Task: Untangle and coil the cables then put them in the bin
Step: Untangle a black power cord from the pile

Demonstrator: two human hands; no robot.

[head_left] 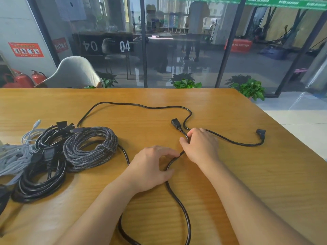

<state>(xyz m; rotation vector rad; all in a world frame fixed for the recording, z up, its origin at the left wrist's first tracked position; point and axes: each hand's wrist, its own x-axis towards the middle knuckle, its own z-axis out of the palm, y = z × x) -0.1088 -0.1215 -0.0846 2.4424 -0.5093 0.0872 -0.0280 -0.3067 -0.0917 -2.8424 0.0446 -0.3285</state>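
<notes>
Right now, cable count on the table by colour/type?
Black, loose, held by left hand and right hand: 1
Grey braided coil: 1
Black, in the heap: at least 1; exact count unclear
Light grey: at least 1
Total: at least 4

Ahead of you: wooden surface [230, 174]. Beyond its far edge, a white chair [74, 73], two red fire extinguishers [23, 80] at left, potted plants [251, 88] along a glass wall [177, 41] marked "04".
</notes>
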